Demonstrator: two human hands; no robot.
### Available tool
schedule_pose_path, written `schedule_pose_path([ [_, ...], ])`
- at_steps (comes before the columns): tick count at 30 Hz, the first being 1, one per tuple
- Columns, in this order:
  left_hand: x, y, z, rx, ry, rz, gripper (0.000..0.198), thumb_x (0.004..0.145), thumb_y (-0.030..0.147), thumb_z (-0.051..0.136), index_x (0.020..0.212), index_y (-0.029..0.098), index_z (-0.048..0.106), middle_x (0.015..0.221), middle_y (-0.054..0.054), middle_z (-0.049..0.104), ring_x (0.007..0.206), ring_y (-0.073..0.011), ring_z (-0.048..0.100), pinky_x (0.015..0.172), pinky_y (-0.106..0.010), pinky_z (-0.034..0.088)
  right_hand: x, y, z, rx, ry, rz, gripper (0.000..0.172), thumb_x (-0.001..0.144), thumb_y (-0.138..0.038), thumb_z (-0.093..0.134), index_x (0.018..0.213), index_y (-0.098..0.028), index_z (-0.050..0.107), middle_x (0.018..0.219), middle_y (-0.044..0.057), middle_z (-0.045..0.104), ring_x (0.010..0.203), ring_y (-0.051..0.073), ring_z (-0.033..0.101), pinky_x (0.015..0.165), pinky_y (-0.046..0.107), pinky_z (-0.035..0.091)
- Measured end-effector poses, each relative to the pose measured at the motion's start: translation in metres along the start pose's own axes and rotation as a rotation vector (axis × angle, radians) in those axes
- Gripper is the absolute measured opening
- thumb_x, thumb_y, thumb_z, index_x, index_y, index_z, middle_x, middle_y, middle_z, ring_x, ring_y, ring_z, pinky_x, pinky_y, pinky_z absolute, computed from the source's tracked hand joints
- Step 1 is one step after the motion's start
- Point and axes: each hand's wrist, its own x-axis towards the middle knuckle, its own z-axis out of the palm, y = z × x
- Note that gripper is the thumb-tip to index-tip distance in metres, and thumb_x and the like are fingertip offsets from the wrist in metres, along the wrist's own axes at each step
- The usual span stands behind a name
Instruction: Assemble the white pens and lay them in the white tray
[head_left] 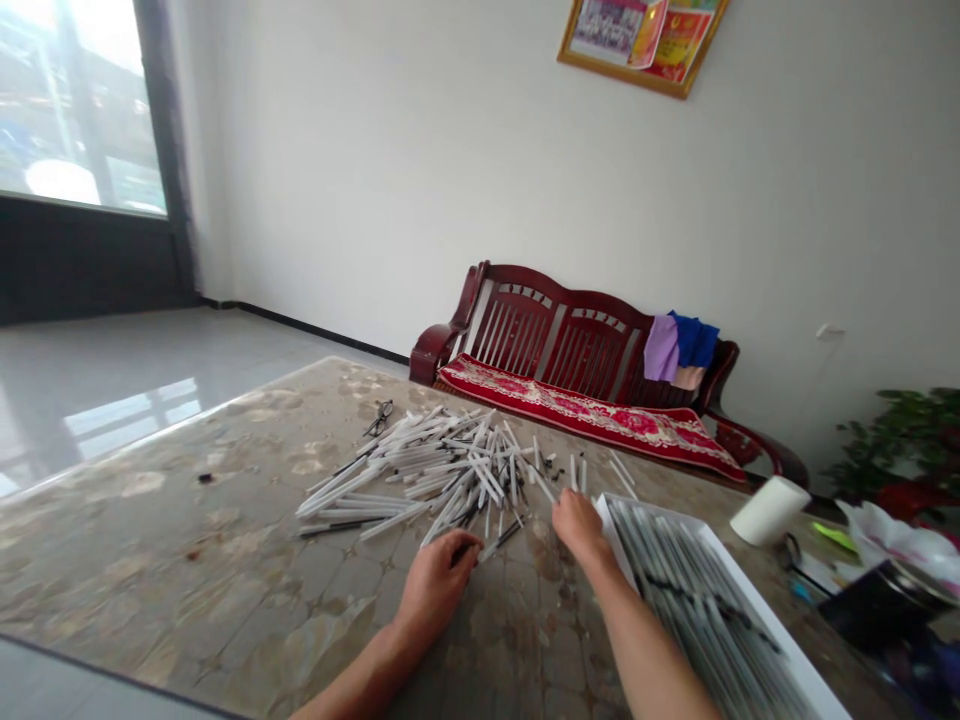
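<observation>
A loose pile of thin white sticks (442,455), with several black ones (341,526) among them, lies on the patterned tabletop (247,560). My left hand (442,570) rests at the pile's near edge, its fingers curled together; what they pinch, if anything, is too small to make out. Farther right, my right hand (576,522) is closed beside the pile's right end, close to a few separate white sticks (578,472). Its fingertips are partly hidden. Along my right forearm stands a white open box (780,625) with rows of greyish-white sticks (679,560) and dark parts across their middle.
Eyeglasses (379,418) lie behind the pile. A white paper roll (769,510), a dark cylindrical container (885,600) and crumpled clear plastic (896,545) are at right. A red wooden bench (562,330) stands beyond the table, and a leafy plant (900,430) at far right.
</observation>
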Motion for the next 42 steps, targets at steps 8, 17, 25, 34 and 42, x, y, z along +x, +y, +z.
schedule_pose_path([
  [8,-0.001,0.006,0.002,-0.163,0.001,-0.079,0.024,0.074,0.033,0.067,0.092,0.021,0.076,0.062,-0.003,0.067,0.049,-0.0184,0.056,0.052,-0.029,0.042,-0.071,-0.026,0.007,0.906,0.000,-0.236,0.012,0.084,-0.027,0.053,0.086,-0.023,0.064,0.069,0.000,0.067,0.059,0.018,0.062,0.055,0.026,0.046],
  [17,0.005,0.005,-0.001,-0.435,0.115,-0.182,0.043,0.065,0.057,0.071,0.079,0.017,0.067,0.058,0.002,0.060,0.052,-0.0151,0.057,0.042,-0.021,0.039,-0.081,-0.047,-0.004,0.634,-0.024,-0.537,0.019,0.088,-0.018,0.053,0.095,-0.021,0.070,0.090,0.004,0.071,0.084,0.017,0.066,0.075,0.026,0.049],
  [25,0.009,0.006,-0.003,-0.527,0.212,-0.215,0.047,0.060,0.056,0.078,0.078,0.015,0.068,0.061,-0.001,0.064,0.056,-0.0142,0.060,0.046,-0.020,0.044,-0.055,-0.054,-0.018,-0.188,-0.129,-0.809,0.023,0.089,-0.007,0.048,0.095,-0.020,0.067,0.103,0.007,0.067,0.096,0.019,0.066,0.076,0.025,0.049],
  [34,0.006,0.009,-0.004,-0.632,0.239,-0.276,0.047,0.055,0.051,0.083,0.079,0.015,0.065,0.064,-0.001,0.066,0.060,-0.0156,0.064,0.047,-0.020,0.047,-0.061,-0.058,-0.024,-0.288,-0.157,-0.910,0.037,0.075,0.002,0.053,0.106,-0.016,0.059,0.102,0.010,0.066,0.092,0.022,0.067,0.075,0.028,0.050],
  [42,0.009,0.009,-0.005,-0.748,0.257,-0.322,0.042,0.058,0.043,0.085,0.079,0.014,0.065,0.069,-0.003,0.069,0.064,-0.0157,0.067,0.048,-0.019,0.048,-0.085,-0.051,-0.002,1.045,0.236,-0.328,0.014,0.092,-0.030,0.046,0.094,-0.020,0.055,0.080,0.003,0.065,0.073,0.018,0.067,0.065,0.028,0.054],
])
